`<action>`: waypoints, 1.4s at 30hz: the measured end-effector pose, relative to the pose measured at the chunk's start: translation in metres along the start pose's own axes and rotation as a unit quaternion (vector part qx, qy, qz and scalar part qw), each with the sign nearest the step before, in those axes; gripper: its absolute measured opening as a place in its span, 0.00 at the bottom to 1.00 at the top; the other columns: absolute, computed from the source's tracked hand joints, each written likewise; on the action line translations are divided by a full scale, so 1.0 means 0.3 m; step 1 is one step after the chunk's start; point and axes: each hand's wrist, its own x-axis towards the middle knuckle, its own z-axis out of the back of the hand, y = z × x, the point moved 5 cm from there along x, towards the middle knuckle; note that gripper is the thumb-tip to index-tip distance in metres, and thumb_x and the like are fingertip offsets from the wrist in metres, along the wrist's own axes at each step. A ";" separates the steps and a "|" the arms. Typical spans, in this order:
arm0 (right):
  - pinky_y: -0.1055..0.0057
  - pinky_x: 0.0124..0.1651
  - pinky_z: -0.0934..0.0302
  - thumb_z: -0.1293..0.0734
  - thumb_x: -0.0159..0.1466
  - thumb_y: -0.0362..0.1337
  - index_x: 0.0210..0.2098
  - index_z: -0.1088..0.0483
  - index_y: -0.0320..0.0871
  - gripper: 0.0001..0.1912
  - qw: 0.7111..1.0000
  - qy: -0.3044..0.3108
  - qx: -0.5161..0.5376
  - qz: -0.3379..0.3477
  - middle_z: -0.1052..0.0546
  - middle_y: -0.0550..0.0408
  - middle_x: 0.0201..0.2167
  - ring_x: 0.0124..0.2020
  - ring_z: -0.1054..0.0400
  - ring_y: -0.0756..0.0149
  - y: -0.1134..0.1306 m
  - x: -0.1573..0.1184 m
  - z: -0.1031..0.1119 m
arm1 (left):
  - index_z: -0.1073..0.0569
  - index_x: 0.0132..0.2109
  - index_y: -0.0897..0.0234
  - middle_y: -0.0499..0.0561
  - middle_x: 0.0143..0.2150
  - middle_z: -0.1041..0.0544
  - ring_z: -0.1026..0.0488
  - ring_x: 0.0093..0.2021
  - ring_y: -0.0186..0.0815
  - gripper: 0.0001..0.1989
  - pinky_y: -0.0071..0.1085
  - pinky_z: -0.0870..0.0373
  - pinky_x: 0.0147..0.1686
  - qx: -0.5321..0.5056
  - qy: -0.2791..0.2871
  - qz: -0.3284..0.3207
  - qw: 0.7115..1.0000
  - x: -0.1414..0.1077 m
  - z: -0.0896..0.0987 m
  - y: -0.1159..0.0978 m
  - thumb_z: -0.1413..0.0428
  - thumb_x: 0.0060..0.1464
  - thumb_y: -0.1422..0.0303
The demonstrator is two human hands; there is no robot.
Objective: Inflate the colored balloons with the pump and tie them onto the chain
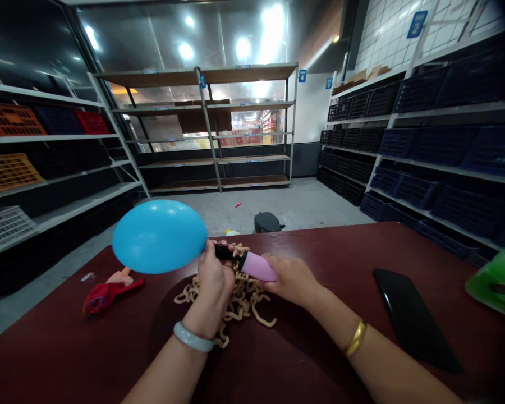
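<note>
An inflated blue balloon (160,237) points left over the table, its neck at the black tip of a hand balloon pump (257,266). My left hand (215,275) is closed around the balloon's neck and the pump's nozzle end; the exact join is hidden by the fingers. At the other end, my right hand (293,279) wraps the pink body of the pump. Beneath both hands lies a heap of tan, curly chain-like links (238,306). Limp red balloons (109,293) rest on the table to the left.
A dark red-brown table (320,348) spans the front. On its right lie a black tablet-like slab (412,317) and a green plastic item (499,283). Beyond stand shelves (252,106), crates (429,143), and a dark grey object (267,221) on the floor.
</note>
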 end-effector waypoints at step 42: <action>0.68 0.38 0.44 0.34 0.58 0.50 0.52 0.37 0.50 0.25 0.999 0.031 0.012 0.000 0.24 0.56 0.44 0.44 0.29 0.58 -0.017 -0.001 0.009 | 0.38 0.31 0.64 0.46 0.23 0.33 0.34 0.22 0.31 0.10 0.27 0.38 0.22 0.019 -0.035 -0.046 0.998 0.144 0.065 -0.200 0.50 0.60 0.66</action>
